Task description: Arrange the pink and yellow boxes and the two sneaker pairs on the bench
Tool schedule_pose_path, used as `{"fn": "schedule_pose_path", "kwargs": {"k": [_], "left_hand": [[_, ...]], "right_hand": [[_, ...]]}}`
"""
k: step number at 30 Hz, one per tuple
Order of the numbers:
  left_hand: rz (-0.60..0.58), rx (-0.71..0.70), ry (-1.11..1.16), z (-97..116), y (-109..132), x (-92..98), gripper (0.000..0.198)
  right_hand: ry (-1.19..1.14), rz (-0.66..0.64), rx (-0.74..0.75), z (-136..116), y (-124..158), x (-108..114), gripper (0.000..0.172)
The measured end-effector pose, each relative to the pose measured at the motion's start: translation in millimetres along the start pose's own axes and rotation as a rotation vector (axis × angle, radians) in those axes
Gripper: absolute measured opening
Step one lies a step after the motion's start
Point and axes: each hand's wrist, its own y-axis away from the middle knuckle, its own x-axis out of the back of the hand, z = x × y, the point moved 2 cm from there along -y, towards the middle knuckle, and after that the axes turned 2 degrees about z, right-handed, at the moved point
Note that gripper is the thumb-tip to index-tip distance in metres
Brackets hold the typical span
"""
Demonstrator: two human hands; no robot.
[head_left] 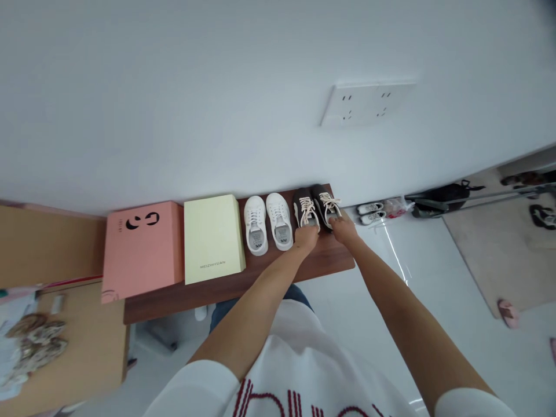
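Note:
A pair of dark brown sneakers with cream laces stands at the right end of a narrow wooden shelf (278, 269), toes toward the wall. My left hand (307, 236) is closed on the heel of the left brown sneaker (300, 211). Around the heel of the right brown sneaker (320, 198) my right hand (344, 228) is closed too, its fingertips partly hidden. Just left of them is a white pair, a left white sneaker (255, 217) and a right white sneaker (277, 211), also pointing at the wall.
A pale yellow box (212, 234) and a pink box (143, 249) lie on the shelf's left part. Cardboard boxes (91, 341) stand at far left. A socket plate (369, 103) is on the wall. White-and-black shoes (371, 213) and a black bag (443, 197) rest on the floor at right.

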Motion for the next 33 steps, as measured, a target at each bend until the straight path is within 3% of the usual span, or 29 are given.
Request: {"fn": "schedule_pose_path", "kwargs": {"k": [12, 18, 26, 33], "left_hand": [[0.005, 0.046, -0.029, -4, -1, -9.2, 0.034], [0.000, 0.029, 0.023, -1, 1, -12.4, 0.035], [0.088, -0.054, -0.019, 8, 9, 3.3, 0.033], [0.128, -0.050, 0.019, -5, 30, 18.4, 0.033]], "right_hand": [[-0.056, -0.025, -0.044, -13, 5, -2, 0.031], [-0.078, 0.001, 0.007, -13, 10, 0, 0.030], [-0.051, 0.028, -0.001, -19, 13, 13, 0.030], [-0.063, 0.059, -0.008, -29, 24, 30, 0.029]]}}
